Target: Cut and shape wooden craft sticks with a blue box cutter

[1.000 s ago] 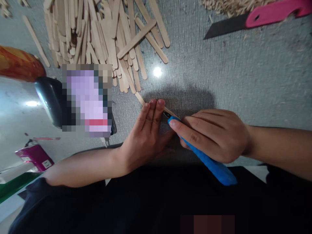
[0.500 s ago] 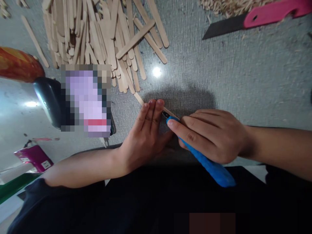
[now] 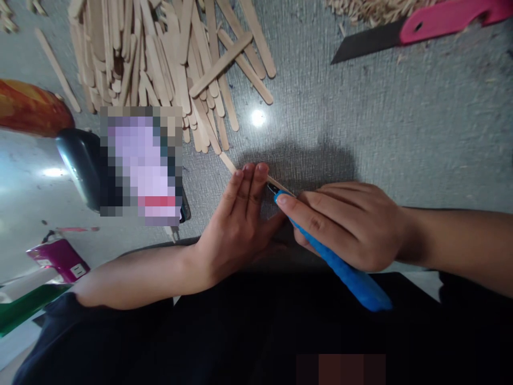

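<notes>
My left hand (image 3: 240, 216) lies with its fingers stretched close together, their tips pinning a wooden craft stick (image 3: 228, 162) to the tabletop. The stick's far end sticks out beyond the fingers, and another stretch shows between my two hands. My right hand (image 3: 350, 227) is closed around a blue-handled carving tool (image 3: 340, 267), its index finger along the handle. The tool's short dark metal tip meets or nearly meets the stick beside my left fingertips; exact contact is hard to tell. My left thumb is partly hidden behind the right hand.
Many loose craft sticks (image 3: 160, 59) are heaped at the back left. A pink-handled saw-like blade (image 3: 368, 40) lies back right by wood shavings (image 3: 372, 13). To the left are a blurred-out phone (image 3: 142, 166), a dark rounded case (image 3: 80, 166) and a purple box (image 3: 58, 259).
The hands stay in almost the same place. The blue handle's rear end has shifted slightly right and down, and the view has moved a touch.
</notes>
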`<action>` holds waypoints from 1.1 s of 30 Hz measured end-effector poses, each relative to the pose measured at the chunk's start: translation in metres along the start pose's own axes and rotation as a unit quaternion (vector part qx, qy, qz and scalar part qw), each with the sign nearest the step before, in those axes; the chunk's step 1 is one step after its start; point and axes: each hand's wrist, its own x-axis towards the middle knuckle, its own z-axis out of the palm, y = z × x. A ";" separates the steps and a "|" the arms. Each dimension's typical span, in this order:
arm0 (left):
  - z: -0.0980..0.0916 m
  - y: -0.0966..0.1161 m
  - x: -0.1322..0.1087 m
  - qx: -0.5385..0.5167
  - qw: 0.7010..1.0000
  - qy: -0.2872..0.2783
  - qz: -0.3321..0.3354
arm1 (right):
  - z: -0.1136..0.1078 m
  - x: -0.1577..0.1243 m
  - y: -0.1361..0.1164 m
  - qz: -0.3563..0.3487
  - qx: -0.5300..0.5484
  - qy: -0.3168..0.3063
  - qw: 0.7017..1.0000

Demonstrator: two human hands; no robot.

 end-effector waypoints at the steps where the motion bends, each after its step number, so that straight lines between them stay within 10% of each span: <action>1: 0.000 0.000 0.000 -0.004 1.000 -0.002 -0.001 | -0.001 0.001 -0.001 0.003 0.000 -0.002 1.000; 33: -0.009 -0.001 0.005 0.014 0.999 -0.028 0.010 | -0.003 -0.004 -0.004 0.011 -0.002 -0.014 1.000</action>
